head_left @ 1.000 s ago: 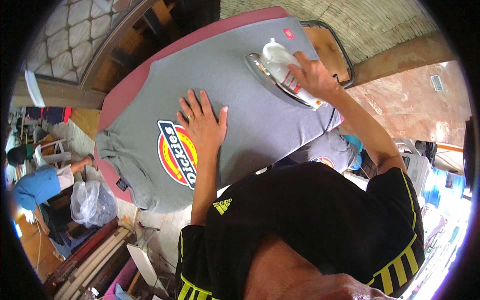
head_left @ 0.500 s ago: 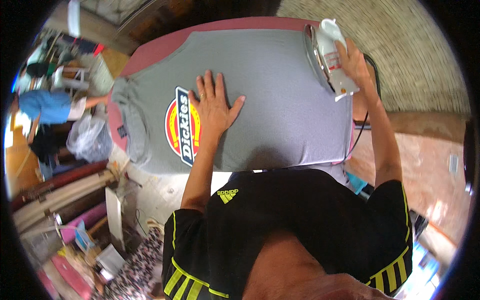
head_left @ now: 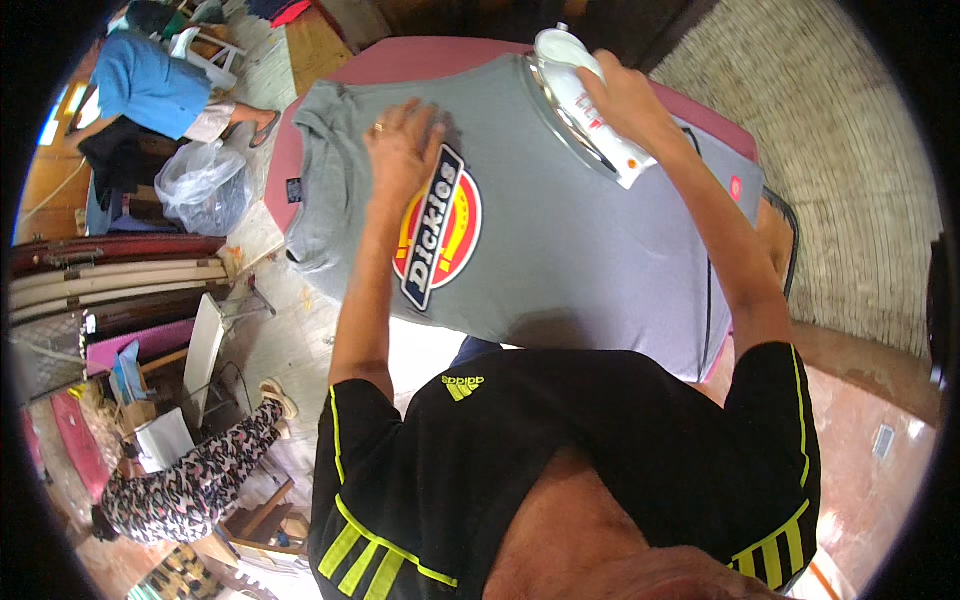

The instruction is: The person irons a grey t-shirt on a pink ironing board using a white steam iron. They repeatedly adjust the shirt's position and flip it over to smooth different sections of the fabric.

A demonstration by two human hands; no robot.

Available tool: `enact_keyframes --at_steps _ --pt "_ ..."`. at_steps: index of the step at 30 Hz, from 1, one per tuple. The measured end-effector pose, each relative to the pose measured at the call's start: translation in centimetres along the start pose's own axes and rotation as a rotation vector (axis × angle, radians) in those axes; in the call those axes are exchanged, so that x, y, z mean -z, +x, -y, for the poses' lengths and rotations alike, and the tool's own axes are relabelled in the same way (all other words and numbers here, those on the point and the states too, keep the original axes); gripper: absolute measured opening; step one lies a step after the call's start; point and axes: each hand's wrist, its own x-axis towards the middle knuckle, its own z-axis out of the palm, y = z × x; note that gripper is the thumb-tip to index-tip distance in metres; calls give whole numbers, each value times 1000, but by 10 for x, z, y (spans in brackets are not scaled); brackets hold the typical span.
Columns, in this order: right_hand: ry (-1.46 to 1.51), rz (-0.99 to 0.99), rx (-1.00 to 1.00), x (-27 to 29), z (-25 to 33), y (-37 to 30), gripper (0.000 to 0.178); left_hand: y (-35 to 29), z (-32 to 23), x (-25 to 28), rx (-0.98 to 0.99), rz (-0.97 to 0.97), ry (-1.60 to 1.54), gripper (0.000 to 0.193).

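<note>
A grey T-shirt (head_left: 520, 230) lies spread over a dark red ironing board (head_left: 430, 62). Its collar is at the left, and a round red and yellow emblem with a dark slanted band (head_left: 440, 230) is printed on it. My right hand (head_left: 625, 100) is wrapped round the handle of a white iron (head_left: 585, 95), whose metal soleplate edge meets or nearly meets the cloth at the shirt's far side. Resting on the shirt by the emblem's upper end, my left hand (head_left: 405, 145) has its fingers loosely bent and apart, with nothing visible in them.
A black cord (head_left: 705, 270) crosses the right end of the board. At left, a person in a blue top (head_left: 150, 85) stands past a clear plastic bag (head_left: 205, 185). Another person's patterned trousers (head_left: 190, 490) show at lower left, near long stacked boards (head_left: 120, 270).
The iron has moved left along the shirt's far side in my right hand. My left hand has shifted from beside the emblem toward the collar side, fingers now more bent. The view has turned.
</note>
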Motion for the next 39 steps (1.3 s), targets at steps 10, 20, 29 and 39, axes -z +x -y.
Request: enact_keyframes --at_steps 10,20,29,39 --pt "-48 118 270 14 -27 25 33 81 195 20 503 342 83 86" --pt "-157 320 594 -37 62 99 29 96 237 18 434 466 -337 66" --pt "-8 280 592 -100 152 137 25 91 256 16 179 122 -346 43" --pt "31 210 626 -132 206 164 35 40 254 29 381 19 -400 27"
